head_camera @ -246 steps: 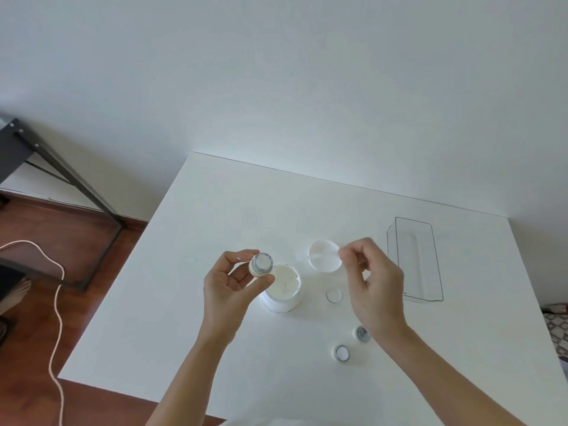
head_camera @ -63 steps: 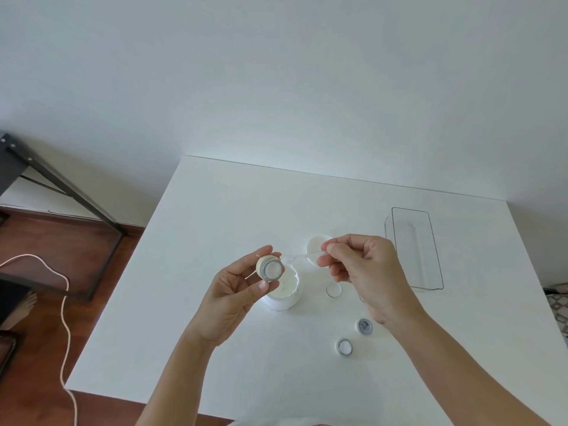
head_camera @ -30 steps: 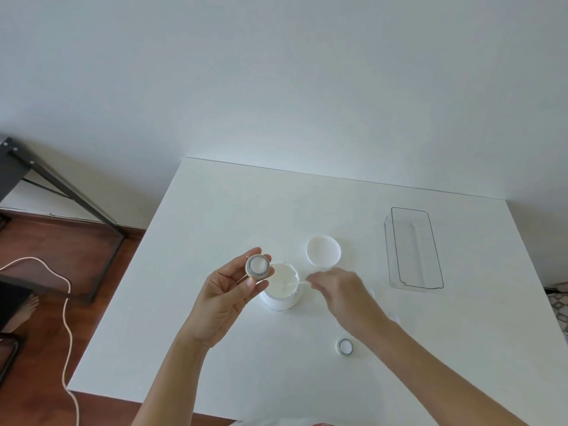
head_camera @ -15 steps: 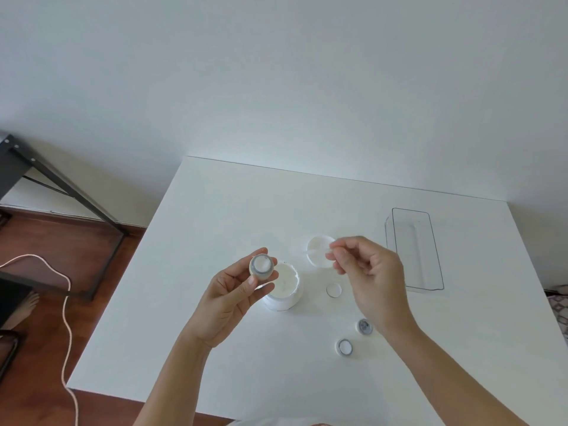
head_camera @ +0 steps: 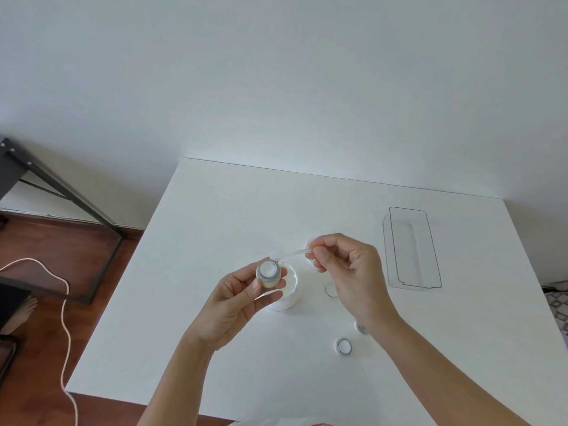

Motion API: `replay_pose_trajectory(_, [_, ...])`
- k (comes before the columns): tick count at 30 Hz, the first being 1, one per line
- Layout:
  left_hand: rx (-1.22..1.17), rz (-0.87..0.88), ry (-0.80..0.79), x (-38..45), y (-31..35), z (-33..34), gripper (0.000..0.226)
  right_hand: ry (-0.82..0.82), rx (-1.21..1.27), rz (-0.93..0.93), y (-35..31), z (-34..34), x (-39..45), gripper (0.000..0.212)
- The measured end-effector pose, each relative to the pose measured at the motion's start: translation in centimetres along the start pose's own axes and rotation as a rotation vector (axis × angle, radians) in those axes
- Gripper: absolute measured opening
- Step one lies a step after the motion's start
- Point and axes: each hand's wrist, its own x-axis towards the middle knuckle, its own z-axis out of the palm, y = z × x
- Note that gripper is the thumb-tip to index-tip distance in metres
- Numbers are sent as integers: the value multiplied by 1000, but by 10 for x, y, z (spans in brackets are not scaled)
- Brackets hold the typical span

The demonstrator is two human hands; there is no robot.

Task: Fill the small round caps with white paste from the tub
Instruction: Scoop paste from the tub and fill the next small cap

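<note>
Over the white table [head_camera: 215,210], the left hand [head_camera: 236,299] grips a cap [head_camera: 268,273] above the tub [head_camera: 287,298] while the right hand [head_camera: 347,272] pinches a paste-loaded spatula [head_camera: 290,254], which next needs lowering into the cap.

White table [head_camera: 215,216] carries the open tub [head_camera: 290,295], two caps [head_camera: 343,346] near the front, a clear tray [head_camera: 412,247] far right.

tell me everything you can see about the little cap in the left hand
The cap is a small round piece with a cream-coloured side and a grey ring around its mouth, probably plastic. Its inside looks white, apparently already holding paste. It is held tilted, mouth toward the camera, above the near-left edge of the white tub. The left hand pinches it between thumb and fingertips. The paste-laden tip of the clear spatula hovers just above its rim; contact cannot be judged.
</note>
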Motion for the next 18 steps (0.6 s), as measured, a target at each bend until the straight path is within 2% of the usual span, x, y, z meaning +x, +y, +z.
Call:
replay_pose_trajectory(7, [-15, 26, 56, 1, -1, -2, 41, -11, -1, 11, -1, -4, -2, 17])
replay_pose_trajectory(13, [-13, 79, 118, 3, -1, -3, 39, 8, 186, 168, -5, -9, -4, 15])
replay_pose_trajectory(18, [29, 95, 119, 5, -2, 0, 38, 70, -5, 90, -11, -1, -4, 13])
